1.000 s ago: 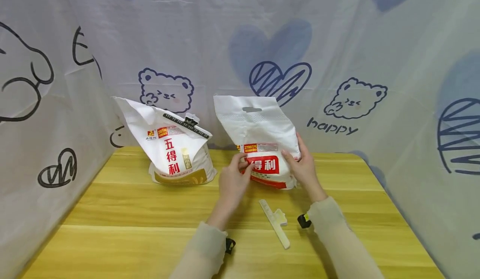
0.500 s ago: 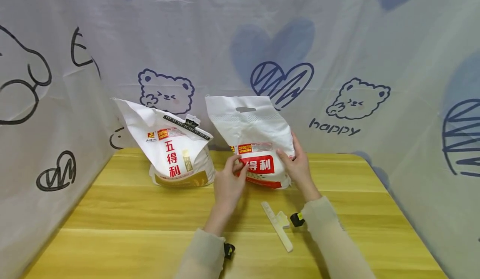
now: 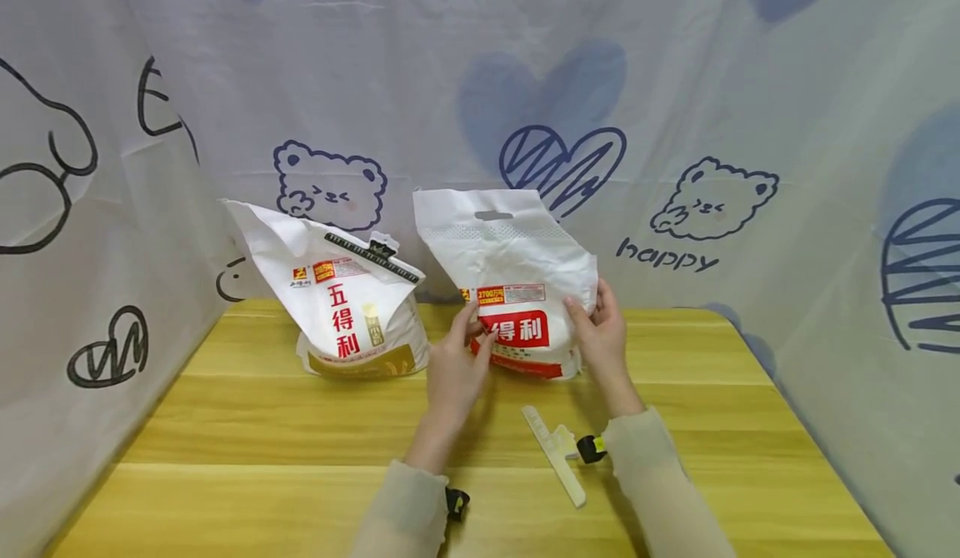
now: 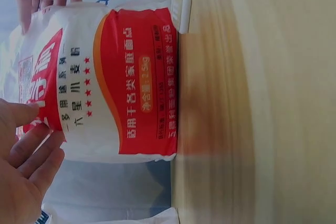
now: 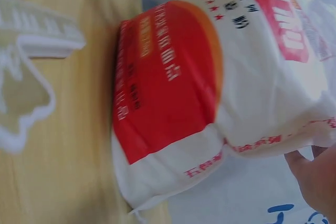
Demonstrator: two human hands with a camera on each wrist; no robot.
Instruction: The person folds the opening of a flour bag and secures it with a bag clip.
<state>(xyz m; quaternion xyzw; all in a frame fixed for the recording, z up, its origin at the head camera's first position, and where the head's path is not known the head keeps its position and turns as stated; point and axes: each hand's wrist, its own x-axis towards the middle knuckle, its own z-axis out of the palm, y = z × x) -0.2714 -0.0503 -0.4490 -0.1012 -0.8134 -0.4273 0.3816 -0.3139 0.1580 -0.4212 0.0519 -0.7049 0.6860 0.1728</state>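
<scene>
Printed backdrop cloth point(image 3: 675, 83), pale, with bears, hearts and the word "happy", hangs behind and to both sides of our hands.

Wooden table point(image 3: 262, 425), yellow planks, runs under both forearms and bears everything below.

Red-banded flour bag point(image 3: 517, 291), white plastic sack with a die-cut carry slot in its flat top: it stands upright on the table directly between our hands. We judge it heavy at the filled base and soft all over, the film smooth and likely slippery, the empty upper part limp. We judge the best hold to be low on both flanks where the fill gives body, or through the slot for lifting; a pinch of loose film alone would probably slide.

Gold-banded flour bag point(image 3: 352, 308), the same make, stands well to the outer side of our left hand, its neck folded over and pinned by a black sealing clip point(image 3: 372, 256).

Left hand point(image 3: 453, 371): fingers loosely extended, tips touching the red-banded bag's near-left flank, nothing enclosed.

Right hand point(image 3: 600, 337): fingers and thumb curled on the bag's right edge, taking up the film there.

White sealing clip point(image 3: 557, 455), long and narrow, lies flat on the table just inside our right wrist, unheld.
</scene>
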